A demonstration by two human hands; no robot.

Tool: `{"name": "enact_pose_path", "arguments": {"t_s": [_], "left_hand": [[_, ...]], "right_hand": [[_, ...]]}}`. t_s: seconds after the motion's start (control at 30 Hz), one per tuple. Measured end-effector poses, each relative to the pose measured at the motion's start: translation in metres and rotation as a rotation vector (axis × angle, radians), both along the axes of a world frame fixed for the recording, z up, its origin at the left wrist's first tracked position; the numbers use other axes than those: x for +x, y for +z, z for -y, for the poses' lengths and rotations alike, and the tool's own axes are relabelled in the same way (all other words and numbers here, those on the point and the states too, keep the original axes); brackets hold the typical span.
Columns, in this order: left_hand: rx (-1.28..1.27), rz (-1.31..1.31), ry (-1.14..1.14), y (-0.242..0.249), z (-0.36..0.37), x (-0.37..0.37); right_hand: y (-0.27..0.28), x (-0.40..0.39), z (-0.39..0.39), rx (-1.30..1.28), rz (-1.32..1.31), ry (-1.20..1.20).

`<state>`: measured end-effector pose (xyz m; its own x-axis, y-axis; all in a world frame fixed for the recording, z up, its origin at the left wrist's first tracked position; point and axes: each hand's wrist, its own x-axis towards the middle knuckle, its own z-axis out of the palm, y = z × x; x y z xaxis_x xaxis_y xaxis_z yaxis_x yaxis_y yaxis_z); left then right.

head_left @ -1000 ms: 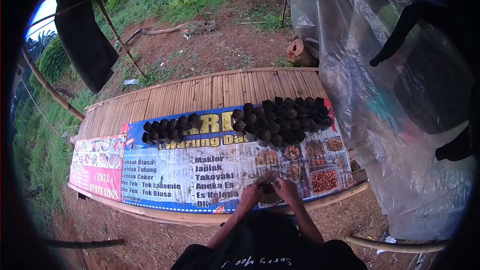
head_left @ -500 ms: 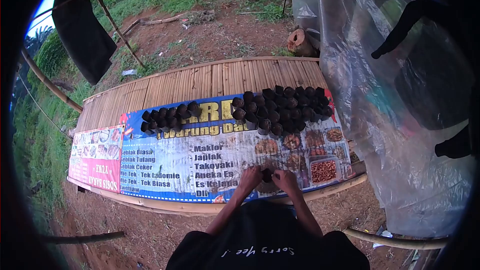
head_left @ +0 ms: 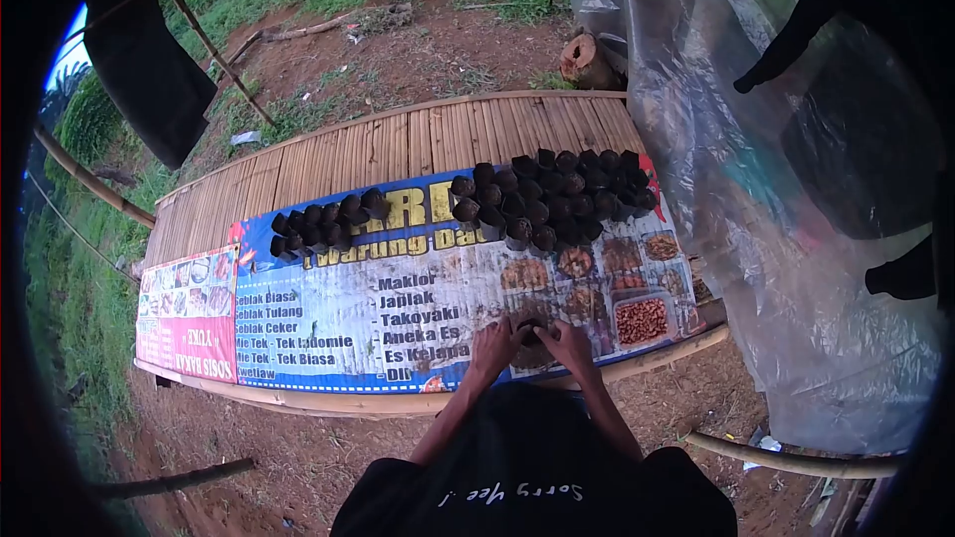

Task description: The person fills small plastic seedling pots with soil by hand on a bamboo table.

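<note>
Between my two hands is a small black seedling bag (head_left: 530, 332), its top facing up, near the front edge of the banner. My left hand (head_left: 493, 346) grips the bag's left side, and the fingers of my right hand (head_left: 568, 344) are closed on its right rim. A brownish patch that looks like soil (head_left: 532, 358) shows just below the bag. Farther back, a large cluster of similar black bags (head_left: 557, 197) stands upright in rows. Another, smaller group of black bags (head_left: 323, 224) stands to the left; their contents are too dark to make out.
A printed menu banner (head_left: 318, 313) covers much of a bamboo-slat table (head_left: 398, 144). Clear plastic sheeting (head_left: 686, 139) hangs along the right side. Bamboo poles (head_left: 95, 179) and dark cloth (head_left: 149, 80) are at the left. A cut log (head_left: 587, 62) lies behind the table.
My hands have shifted slightly around the bag, whose opening looks wider now. The view has tilted a little, so the table appears higher. Both clusters of bags stay put.
</note>
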<state>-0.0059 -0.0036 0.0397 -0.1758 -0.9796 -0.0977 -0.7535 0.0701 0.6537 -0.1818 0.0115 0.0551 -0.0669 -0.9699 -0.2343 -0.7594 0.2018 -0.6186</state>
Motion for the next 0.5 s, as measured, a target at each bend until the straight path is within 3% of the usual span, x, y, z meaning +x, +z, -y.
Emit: {"name": "enact_pose_path", "arguments": {"t_s": [0.17, 0.23, 0.33, 0.5], "left_hand": [[0.089, -0.046, 0.012, -0.019, -0.012, 0.0], [0.033, -0.035, -0.014, -0.021, -0.009, -0.001], [-0.068, -0.046, -0.034, -0.004, 0.0, -0.003], [-0.099, -0.094, -0.044, 0.011, 0.013, -0.001]], "right_hand": [[-0.011, -0.003, 0.009, -0.052, -0.066, 0.149], [-0.02, -0.004, 0.012, -0.23, -0.072, 0.246], [-0.006, -0.004, 0.013, -0.249, -0.121, 0.292], [-0.014, 0.005, 0.008, -0.346, -0.141, 0.14]]}}
